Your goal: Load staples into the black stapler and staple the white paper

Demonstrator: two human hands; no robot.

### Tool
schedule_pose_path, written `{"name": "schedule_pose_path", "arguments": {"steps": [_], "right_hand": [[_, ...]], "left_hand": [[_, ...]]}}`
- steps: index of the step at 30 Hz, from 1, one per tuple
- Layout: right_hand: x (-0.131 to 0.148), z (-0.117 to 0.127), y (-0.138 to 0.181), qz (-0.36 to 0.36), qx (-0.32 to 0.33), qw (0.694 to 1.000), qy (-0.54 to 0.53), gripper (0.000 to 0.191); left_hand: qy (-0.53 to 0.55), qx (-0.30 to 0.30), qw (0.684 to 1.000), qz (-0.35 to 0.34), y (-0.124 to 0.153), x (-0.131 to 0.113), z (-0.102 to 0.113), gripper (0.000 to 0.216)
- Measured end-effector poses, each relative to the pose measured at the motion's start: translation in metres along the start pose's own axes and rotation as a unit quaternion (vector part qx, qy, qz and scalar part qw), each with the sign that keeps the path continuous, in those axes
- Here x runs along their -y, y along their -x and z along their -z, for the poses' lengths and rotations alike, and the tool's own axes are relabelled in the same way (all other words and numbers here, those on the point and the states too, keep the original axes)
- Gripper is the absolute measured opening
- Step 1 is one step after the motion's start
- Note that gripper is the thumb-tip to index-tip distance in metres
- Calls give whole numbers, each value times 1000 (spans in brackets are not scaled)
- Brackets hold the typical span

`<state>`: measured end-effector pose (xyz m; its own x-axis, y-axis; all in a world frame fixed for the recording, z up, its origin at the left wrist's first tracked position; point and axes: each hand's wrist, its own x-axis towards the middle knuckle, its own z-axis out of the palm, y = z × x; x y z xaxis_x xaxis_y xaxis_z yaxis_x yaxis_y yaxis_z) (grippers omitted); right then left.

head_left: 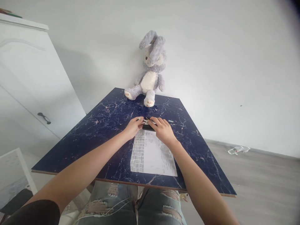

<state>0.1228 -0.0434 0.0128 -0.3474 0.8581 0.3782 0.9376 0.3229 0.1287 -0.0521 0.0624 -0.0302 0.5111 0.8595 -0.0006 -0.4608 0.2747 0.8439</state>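
My left hand [133, 128] and my right hand [164, 130] are close together over the far edge of a printed paper sheet [154, 154]. Between my fingers is a slim, pale pen-like thing [145, 121], partly hidden. Both hands are closed, the left in a pinch and the right with its fingers curled over the thing's other end. Beneath them, at the top of the sheet, lies a flat black case-like object [148, 127], mostly covered by my hands. A small pale piece [171, 121] rests on the table just beyond my right hand.
The dark blue marbled table [93, 137] has a grey plush rabbit [150, 78] sitting at its back edge against the wall. At left stands a white cabinet [32, 78]. Crumpled clear plastic [238, 150] lies on the floor at right. A white cable [114, 207] crosses my lap.
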Motion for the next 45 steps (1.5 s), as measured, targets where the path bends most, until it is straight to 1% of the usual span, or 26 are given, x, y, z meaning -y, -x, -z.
{"name": "schedule_pose_path", "arguments": {"steps": [3, 6, 8, 9, 10, 11, 13, 15, 18, 21, 22, 24, 26, 27, 29, 30, 32, 34, 36, 37, 38, 39, 41, 42, 44, 45], "right_hand": [[9, 1, -4, 21, 8, 999, 41, 55], [5, 0, -3, -45, -29, 998, 21, 59], [-3, -3, -1, -108, -59, 991, -60, 57], [-9, -5, 1, -136, -62, 982, -118, 51], [-14, -8, 2, -158, -56, 970, -177, 43], [-19, -10, 3, -174, -42, 957, -230, 35], [-26, -15, 4, -187, 7, 936, -299, 23], [-29, -16, 5, -184, 57, 925, -327, 16], [-31, -12, 7, -162, 100, 919, -346, 14], [-40, -5, 10, -112, 111, 904, -397, 24], [-46, -4, 11, -111, 93, 900, -410, 26], [-62, -8, 16, -168, 17, 907, -386, 29], [-80, -19, 23, -254, -68, 920, -290, 33], [-88, -26, 26, -283, -88, 925, -237, 40], [-101, -40, 32, -306, -75, 934, -166, 55], [-106, -45, 35, -308, -57, 937, -151, 58], [-111, -53, 38, -317, -28, 937, -143, 52], [-112, -55, 37, -324, -23, 935, -141, 41], [-110, -54, 35, -327, -29, 934, -139, 35], [-108, -53, 32, -329, -30, 934, -137, 33], [-105, -50, 30, -331, -34, 933, -137, 33], [-101, -47, 27, -331, -47, 932, -142, 32], [-90, -37, 20, -314, -101, 927, -180, 27], [-82, -31, 17, -291, -140, 923, -211, 22], [-62, -17, 10, -214, -210, 914, -272, 11], [-51, -10, 7, -164, -227, 915, -290, 8]], "left_hand": [[-20, 14, 1000, 5, -1, 4, 2, 26], [-52, -30, 998, -11, -7, -4, 8, 18], [-136, -89, 985, -59, -13, -18, 20, 15], [-206, -118, 967, -94, -16, -28, 30, 15], [-296, -150, 934, -134, -19, -38, 41, 16], [-391, -170, 888, -171, -22, -48, 53, 16], [-524, -220, 799, -198, -27, -64, 78, 18], [-587, -255, 745, -188, -31, -72, 98, 20], [-640, -282, 699, -149, -35, -72, 113, 23], [-671, -285, 671, -131, -38, -67, 117, 27], [-676, -286, 666, -130, -39, -66, 117, 28], [-682, -288, 659, -133, -40, -65, 118, 30], [-685, -289, 655, -140, -40, -66, 119, 31], [-686, -287, 653, -143, -40, -66, 119, 31], [-692, -284, 649, -140, -40, -67, 120, 31], [-694, -283, 648, -135, -39, -68, 119, 32], [-699, -280, 645, -131, -38, -69, 117, 31], [-698, -288, 638, -150, -35, -71, 110, 29], [-686, -297, 633, -201, -32, -71, 96, 27], [-673, -290, 639, -234, -30, -70, 87, 27], [-654, -271, 653, -268, -27, -67, 76, 26], [-629, -230, 679, -299, -23, -63, 63, 24], [-562, -118, 749, -331, -13, -52, 35, 20], [-527, -60, 785, -321, -6, -46, 21, 20], [-443, 15, 848, -291, 7, -34, -3, 27], [-407, 47, 871, -272, 13, -30, -12, 30]]}}
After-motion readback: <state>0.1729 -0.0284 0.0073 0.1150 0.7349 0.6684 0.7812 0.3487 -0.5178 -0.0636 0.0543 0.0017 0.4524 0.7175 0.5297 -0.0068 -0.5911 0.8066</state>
